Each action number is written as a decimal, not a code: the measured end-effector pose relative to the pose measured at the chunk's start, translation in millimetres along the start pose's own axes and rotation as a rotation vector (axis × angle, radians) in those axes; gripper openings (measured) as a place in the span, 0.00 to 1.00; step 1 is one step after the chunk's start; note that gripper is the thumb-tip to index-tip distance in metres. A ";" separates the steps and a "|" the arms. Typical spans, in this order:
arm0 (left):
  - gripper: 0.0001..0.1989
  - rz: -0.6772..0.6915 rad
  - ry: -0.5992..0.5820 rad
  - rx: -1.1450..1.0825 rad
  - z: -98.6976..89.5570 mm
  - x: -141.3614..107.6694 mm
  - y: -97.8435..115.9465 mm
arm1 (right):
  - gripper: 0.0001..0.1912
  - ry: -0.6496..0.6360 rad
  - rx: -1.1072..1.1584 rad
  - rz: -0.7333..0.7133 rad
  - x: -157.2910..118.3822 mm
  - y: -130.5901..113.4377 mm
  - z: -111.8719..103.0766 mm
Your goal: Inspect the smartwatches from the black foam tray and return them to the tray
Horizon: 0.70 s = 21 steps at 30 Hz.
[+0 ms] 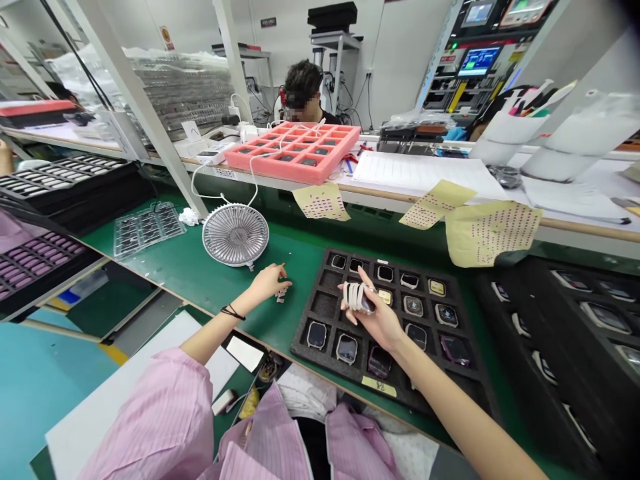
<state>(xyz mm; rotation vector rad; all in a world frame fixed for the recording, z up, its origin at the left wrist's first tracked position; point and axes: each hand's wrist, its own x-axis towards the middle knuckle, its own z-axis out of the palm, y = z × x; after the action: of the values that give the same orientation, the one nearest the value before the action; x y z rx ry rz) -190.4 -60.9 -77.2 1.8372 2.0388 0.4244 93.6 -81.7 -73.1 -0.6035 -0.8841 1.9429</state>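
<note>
My right hand (377,323) closes firmly around a smartwatch (367,303), its long axis lying left to right and its dark glass end pointing right, with ribbed white bands (353,297) wrapped around the left end (soft-looking), over the black foam tray (305,343). To the left, above the green mat (215,287), my left hand (265,283) is half open; I can't tell whether its fingers hold the orange tip (283,264).

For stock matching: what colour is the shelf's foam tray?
Coral pink foam tray, best in the head view.

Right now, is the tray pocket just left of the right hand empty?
Empty: the pocket in the black foam tray shows only dark foam, unlike neighbouring pockets holding watches.
</note>
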 end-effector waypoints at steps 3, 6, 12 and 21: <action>0.07 -0.060 -0.032 0.013 6.0 2.5 -9.3 | 0.34 0.006 0.020 0.005 1.4 0.8 -3.3; 0.04 -0.086 -0.087 -0.028 7.5 8.0 -10.6 | 0.34 0.019 0.029 0.004 1.6 2.6 -3.3; 0.08 -0.032 -0.103 -0.230 -5.1 3.1 13.8 | 0.35 0.038 0.002 -0.052 0.5 -2.9 4.6; 0.14 0.252 0.102 -1.041 13.9 -66.8 122.1 | 0.39 0.173 -0.158 -0.360 -23.2 3.1 41.2</action>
<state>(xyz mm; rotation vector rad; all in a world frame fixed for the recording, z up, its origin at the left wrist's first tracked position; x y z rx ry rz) -70.2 -114.3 -29.8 1.3708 1.1906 1.3508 74.4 -117.1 -48.3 -0.6449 -0.9682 1.4866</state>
